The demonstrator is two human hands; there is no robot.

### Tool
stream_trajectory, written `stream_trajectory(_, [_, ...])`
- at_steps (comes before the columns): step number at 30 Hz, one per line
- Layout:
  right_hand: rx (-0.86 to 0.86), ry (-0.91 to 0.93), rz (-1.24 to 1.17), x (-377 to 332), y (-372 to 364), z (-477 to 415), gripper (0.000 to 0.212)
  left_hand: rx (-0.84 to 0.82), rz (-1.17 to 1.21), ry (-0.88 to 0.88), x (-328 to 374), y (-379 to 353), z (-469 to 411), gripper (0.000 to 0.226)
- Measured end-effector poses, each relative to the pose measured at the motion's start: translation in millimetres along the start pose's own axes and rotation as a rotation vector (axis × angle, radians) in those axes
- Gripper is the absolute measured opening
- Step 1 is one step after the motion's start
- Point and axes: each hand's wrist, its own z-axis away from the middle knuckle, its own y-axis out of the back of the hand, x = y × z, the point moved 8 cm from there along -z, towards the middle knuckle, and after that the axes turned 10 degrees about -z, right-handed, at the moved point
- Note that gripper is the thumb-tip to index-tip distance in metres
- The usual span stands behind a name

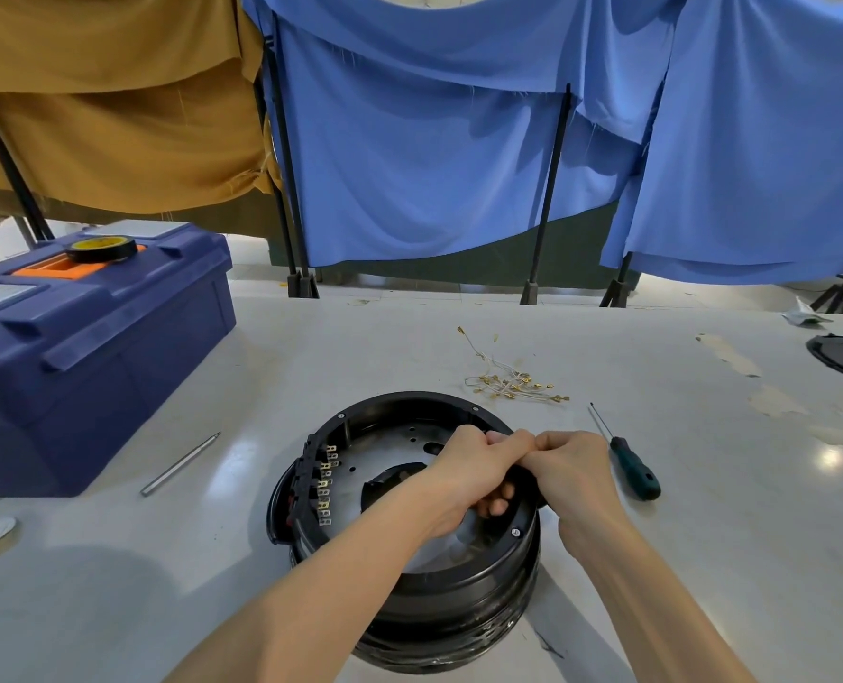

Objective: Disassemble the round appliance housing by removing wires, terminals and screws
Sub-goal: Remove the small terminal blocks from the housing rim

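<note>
The left hand (469,465) wraps its grip round the housing (439,613) rim facing the tabletop's (735,559) right edge. The right hand (574,468) touches the left, curled; I cannot tell what it holds.

Head-worn camera looks forward-down, near the table (311,347).

Bright, even light from overhead fills the scene. The glossy tabletop (656,559) shows small glare spots at the right and left of centre, and a broad, soft shadow lies at lower left. Wide-angle distortion bows the curtain poles (552,189) and the tabletop's far edge. The centre is sharp; the corners soften slightly.
</note>
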Motion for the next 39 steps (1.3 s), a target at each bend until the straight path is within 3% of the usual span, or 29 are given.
stream_trajectory(6, [-0.041, 0.016, -0.06, 1, -1, -1, 0.026, 0.02, 0.048, -0.008, 3, 2, 0, 0.028])
stream_trajectory(8, [-0.059, 0.011, -0.092, 1, -2, -1, 0.017, 0.023, 0.03, -0.008, 4, 3, 1, 0.048])
stream_trajectory(10, [-0.066, 0.016, -0.124, 0, -3, -1, 0.026, 0.053, 0.009, -0.015, 6, 8, 3, 0.071])
stream_trajectory(12, [-0.054, 0.028, -0.143, -1, -3, -1, 0.038, 0.122, -0.027, -0.029, 10, 20, 5, 0.08])
stream_trajectory(15, [-0.045, 0.042, -0.154, -1, -3, 0, 0.041, 0.332, -0.123, -0.103, 17, 48, 11, 0.062])
stream_trajectory(19, [-0.046, 0.069, -0.177, -2, -2, -1, 0.04, 0.738, -0.582, -0.233, 36, 77, 28, 0.014])
stream_trajectory(25, [-0.042, 0.077, -0.208, 1, -1, -1, 0.041, 0.646, -0.899, -0.28, 33, 62, 17, 0.037])
stream_trajectory(39, [-0.01, 0.066, -0.299, 1, -3, -3, 0.044, 0.608, -0.905, -0.339, 30, 55, 19, 0.045])
